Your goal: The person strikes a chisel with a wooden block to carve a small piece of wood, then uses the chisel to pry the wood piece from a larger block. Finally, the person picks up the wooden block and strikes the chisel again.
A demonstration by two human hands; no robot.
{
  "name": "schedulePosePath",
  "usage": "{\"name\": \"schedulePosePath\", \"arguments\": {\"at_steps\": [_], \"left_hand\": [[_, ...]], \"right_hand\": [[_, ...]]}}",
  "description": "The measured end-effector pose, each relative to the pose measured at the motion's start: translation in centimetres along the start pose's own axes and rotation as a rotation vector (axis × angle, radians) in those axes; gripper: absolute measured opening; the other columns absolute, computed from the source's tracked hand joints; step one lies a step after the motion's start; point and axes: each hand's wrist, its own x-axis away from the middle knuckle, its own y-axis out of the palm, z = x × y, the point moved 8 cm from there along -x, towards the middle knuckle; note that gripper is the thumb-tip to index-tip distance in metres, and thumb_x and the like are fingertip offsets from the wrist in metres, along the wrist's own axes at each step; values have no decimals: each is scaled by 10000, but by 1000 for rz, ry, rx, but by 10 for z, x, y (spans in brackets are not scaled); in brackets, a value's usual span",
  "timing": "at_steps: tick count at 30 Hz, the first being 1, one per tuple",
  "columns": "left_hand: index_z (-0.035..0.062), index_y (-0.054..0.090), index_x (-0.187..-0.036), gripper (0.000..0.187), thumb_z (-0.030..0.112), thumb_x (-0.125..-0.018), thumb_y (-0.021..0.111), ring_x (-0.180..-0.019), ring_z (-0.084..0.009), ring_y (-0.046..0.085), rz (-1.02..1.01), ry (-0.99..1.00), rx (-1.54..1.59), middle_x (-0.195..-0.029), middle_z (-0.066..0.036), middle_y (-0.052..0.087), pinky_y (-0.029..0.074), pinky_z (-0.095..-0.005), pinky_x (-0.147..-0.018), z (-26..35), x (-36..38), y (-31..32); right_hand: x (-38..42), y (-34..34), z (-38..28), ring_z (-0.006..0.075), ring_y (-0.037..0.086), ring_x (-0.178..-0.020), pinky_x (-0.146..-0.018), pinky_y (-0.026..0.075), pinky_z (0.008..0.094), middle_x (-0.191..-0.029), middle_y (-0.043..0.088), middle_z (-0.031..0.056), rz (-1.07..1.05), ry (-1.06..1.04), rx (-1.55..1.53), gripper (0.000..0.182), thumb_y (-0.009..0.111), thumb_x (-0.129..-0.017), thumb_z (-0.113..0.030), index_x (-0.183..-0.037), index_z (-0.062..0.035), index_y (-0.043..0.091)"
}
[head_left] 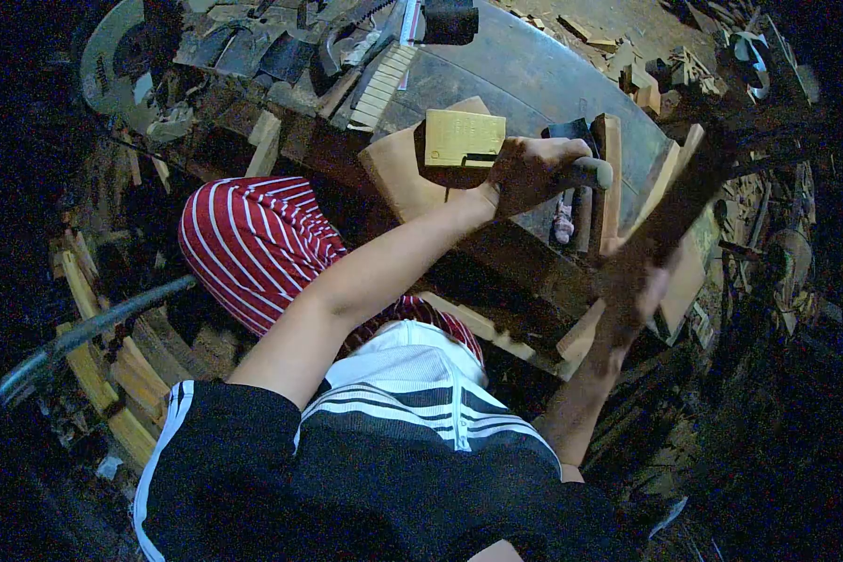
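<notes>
My left hand [539, 170] is closed over the bench, around a tool handle with a rounded pale end [594, 174]. The tool's working end is hidden or too dark to make out. Just left of this hand, a yellow rectangular box [465, 138] with faint markings lies on a curved pale wooden piece [405, 178]. My right hand [639, 292], smeared by motion, is held lower and to the right, wrapped round a long dark club-like piece [688, 201]. That piece slants up to the right, its far end lost in darkness.
A dark workbench [553, 66] carries a row of pale wooden strips [384, 89] and several dark tools at the upper left. Wooden offcuts [642, 89] lie beyond its right edge. A round disc [112, 66] stands at the far left, near a curved metal bar [94, 332].
</notes>
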Motion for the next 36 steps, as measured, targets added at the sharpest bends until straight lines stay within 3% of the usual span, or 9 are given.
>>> {"name": "schedulePosePath", "arguments": {"at_steps": [7,8,12,20,24,28,30,31,36], "left_hand": [[151,589,-932,214,343,-842,618,-699,-314,645,7,-39,42,-780,-111,641,511,-401,-579,1,1,-3],[149,593,-921,215,347,-843,619,-700,-315,644,22,-47,38,-778,-115,640,512,-400,-579,0,1,-3],[141,601,-910,221,349,-840,630,-706,-323,643,59,-35,-4,-773,-129,635,513,-398,-581,6,2,-14],[119,587,-882,234,340,-835,647,-699,-354,629,49,-154,87,-757,-147,624,496,-408,-557,-6,1,-15],[107,569,-860,237,332,-844,639,-681,-362,619,89,-118,29,-733,-153,606,482,-412,-542,-3,7,-25],[106,567,-869,246,340,-844,640,-669,-362,617,140,-90,72,-723,-154,599,476,-415,-537,-14,7,-20],[107,568,-870,257,350,-839,644,-664,-360,618,-61,-311,494,-726,-152,600,478,-408,-535,-25,-1,-7],[104,570,-856,256,349,-841,645,-661,-358,617,68,-156,103,-713,-151,596,477,-408,-534,-8,7,-25],[95,570,-827,314,403,-854,621,-641,-346,614,105,-165,376,-676,-151,573,467,-389,-535,-46,15,-1]], "right_hand": [[8,-11,18,252,549,-1022,-898,434,337,-1102,593,148,65,-223,601,505,550,-862,-160,-1333,-49,406],[19,50,-50,232,539,-1007,-898,430,329,-1156,551,134,-175,-505,569,585,513,-895,-172,-1409,-34,271],[25,30,-57,219,548,-1001,-887,433,298,-1208,524,130,-198,-206,218,591,516,-877,-115,-1410,-15,282],[28,77,-61,171,563,-900,-860,433,261,-1063,603,49,-350,-396,408,350,531,-838,-111,-1182,-42,539],[29,41,4,264,590,-907,-864,483,358,-1099,591,113,-55,200,-646,510,572,-810,-38,-1296,-78,422],[26,79,-49,186,564,-865,-814,463,300,-970,606,65,-355,-187,594,378,595,-815,-109,-1188,-89,533],[37,84,-81,193,567,-820,-820,458,303,-935,610,65,-279,-375,539,365,580,-811,-113,-1171,-87,525],[37,81,-74,207,574,-837,-815,461,308,-955,610,80,-274,-397,562,380,586,-816,-131,-1186,-82,514],[17,75,-56,274,609,-922,-786,478,337,-1057,611,157,-230,-567,611,478,611,-840,-220,-1262,-54,462]]}}
